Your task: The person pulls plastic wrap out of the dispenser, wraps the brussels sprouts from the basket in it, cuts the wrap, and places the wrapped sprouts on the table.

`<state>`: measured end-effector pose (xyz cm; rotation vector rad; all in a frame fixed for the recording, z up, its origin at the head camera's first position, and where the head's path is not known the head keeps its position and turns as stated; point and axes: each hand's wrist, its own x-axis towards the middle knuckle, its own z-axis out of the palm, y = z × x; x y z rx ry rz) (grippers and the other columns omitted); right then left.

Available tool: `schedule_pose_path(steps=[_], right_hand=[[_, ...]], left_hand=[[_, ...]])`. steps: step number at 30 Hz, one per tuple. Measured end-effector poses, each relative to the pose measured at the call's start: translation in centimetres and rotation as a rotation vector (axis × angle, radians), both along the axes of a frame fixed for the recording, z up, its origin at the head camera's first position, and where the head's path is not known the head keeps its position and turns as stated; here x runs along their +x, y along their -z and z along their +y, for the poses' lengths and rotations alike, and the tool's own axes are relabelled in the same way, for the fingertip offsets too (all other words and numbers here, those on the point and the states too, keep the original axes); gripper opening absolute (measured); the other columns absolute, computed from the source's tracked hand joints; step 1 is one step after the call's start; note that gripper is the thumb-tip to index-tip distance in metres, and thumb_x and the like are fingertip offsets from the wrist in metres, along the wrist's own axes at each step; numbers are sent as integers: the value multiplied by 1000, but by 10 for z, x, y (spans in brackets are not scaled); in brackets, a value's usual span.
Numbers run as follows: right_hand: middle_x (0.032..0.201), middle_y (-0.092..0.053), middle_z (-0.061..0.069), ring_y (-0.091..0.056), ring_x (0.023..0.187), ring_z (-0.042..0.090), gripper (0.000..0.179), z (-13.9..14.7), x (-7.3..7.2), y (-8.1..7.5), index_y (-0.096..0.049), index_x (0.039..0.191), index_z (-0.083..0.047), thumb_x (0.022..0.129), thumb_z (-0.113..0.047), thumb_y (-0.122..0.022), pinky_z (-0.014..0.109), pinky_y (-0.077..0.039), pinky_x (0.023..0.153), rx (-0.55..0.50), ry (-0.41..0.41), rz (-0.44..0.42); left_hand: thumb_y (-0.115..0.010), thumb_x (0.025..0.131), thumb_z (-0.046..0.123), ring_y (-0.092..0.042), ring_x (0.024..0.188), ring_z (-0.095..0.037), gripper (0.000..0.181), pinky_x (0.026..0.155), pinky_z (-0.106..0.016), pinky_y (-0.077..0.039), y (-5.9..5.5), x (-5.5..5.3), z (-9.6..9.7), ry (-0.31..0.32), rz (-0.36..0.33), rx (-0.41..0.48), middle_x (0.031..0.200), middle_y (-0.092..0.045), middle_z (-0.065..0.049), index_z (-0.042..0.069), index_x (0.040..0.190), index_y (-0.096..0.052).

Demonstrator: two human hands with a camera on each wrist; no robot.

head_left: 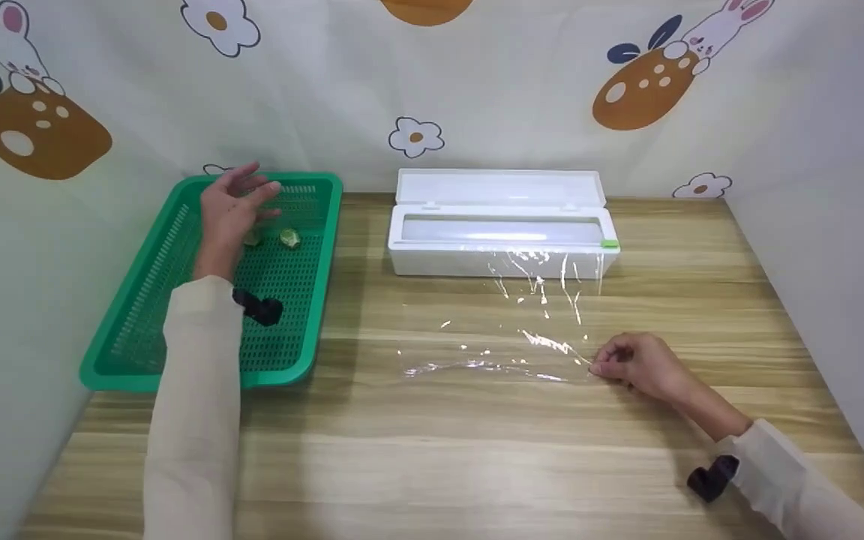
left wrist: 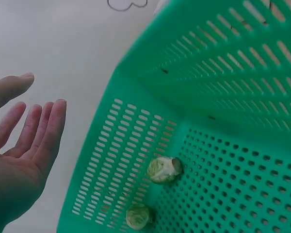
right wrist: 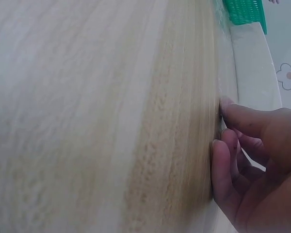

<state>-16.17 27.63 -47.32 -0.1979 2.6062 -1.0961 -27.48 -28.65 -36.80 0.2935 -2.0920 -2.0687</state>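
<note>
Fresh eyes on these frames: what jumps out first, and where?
Probably the bright green basket on the left of the table, with two small green vegetables inside near its far end and the left hand above. Next, the white box at the back middle, lid up, with shiny clear film drawn out toward the front, the right hand pinching its near right corner.

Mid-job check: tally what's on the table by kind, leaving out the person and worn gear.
Green basket: 1
Small green vegetables visible inside: 2
White box, lid open: 1
Pulled-out clear film: 1
Total: 5
</note>
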Motion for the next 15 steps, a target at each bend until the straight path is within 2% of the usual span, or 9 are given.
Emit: schedule_pose_path(steps=[6, 12, 15], right_hand=[[89, -72, 7, -55, 61, 8, 11, 1, 1, 2, -73, 87, -7, 85, -16, -79, 20, -48, 51, -1, -2, 19], [83, -70, 4, -54, 58, 8, 11, 1, 0, 2, -73, 87, -7, 85, -15, -79, 20, -47, 50, -4, 4, 10], [82, -69, 4, -54, 59, 8, 11, 1, 1, 2, -73, 88, -7, 85, -16, -79, 20, -47, 50, -1, 9, 4]], left_hand=[[-70, 93, 12, -64, 90, -4, 66, 74, -22, -60, 0, 1, -4, -24, -49, 19, 153, -42, -21, 12, 152, -41], [-70, 94, 15, -63, 96, -6, 70, 81, -22, -60, 15, -3, -10, -14, -122, -66, 159, -35, -20, 12, 155, -36], [-70, 94, 17, -62, 107, -11, 73, 93, -28, -58, 26, -10, -14, -7, -166, -84, 161, -33, -17, 14, 156, -33]])
